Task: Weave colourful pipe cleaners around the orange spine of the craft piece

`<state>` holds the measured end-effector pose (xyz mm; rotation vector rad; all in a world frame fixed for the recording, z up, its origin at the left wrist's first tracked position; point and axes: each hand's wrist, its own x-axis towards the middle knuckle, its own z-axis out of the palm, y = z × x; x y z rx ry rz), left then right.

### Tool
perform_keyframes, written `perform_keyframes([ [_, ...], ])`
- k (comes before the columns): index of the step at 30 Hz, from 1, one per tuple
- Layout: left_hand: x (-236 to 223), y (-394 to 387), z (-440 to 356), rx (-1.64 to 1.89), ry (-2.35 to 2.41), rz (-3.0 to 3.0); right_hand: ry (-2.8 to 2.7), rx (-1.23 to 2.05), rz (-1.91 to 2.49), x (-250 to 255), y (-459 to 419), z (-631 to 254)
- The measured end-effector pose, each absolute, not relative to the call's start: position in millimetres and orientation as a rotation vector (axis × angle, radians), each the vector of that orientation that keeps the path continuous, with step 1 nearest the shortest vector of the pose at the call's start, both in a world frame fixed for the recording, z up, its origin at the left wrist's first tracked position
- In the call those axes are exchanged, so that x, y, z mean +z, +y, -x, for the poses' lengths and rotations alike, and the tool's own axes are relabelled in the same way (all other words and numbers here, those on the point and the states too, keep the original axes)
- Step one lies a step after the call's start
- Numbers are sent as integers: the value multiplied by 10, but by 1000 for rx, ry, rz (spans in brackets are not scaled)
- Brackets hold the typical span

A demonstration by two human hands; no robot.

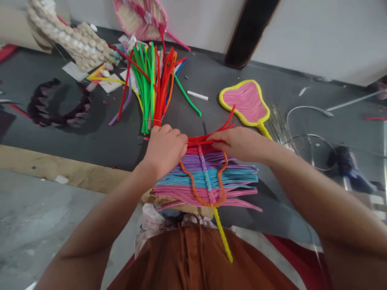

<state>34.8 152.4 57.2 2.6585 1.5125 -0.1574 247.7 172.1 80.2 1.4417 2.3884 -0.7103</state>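
Observation:
A flat piece of pipe cleaners lies at the table's front edge, with purple, blue (190, 177) and pink rows laid crosswise. Down its middle runs a wrapped spine (205, 173) that ends in a yellow stem (223, 237). An orange twisted outline (192, 183) curves over the rows. At the top, red pipe cleaners (198, 140) stretch between my hands. My left hand (166, 145) is closed around their left part, its fingertips partly hidden. My right hand (232, 141) pinches them on the right, and loose red ends stick up beyond it.
Behind my left hand lies a bundle of green and red pipe cleaners (148, 88). A pink fan with a yellow rim (246, 100) is at back right, near wire loops (311, 137). A dark braided band (57, 104) lies left; a pink leaf-shaped fan (139, 18) leans against the wall.

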Motion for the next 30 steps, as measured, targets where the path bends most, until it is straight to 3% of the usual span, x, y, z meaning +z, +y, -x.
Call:
perform_keyframes([
  [10, 614, 1624, -319, -134, 1476, -2506, 2407, -542, -1477, 708, 1785, -2241],
  [20, 595, 1592, -286, -112, 1440, -2520, 2460, -813, -1480, 656, 1781, -2299],
  [26, 619, 1599, -261, -113, 1410, -2426, 2533, -1224, -1418, 640, 1838, -2437],
  [30, 632, 1610, -231, -118, 1349, -2375, 2527, -1240, -1417, 673, 1876, -2473],
])
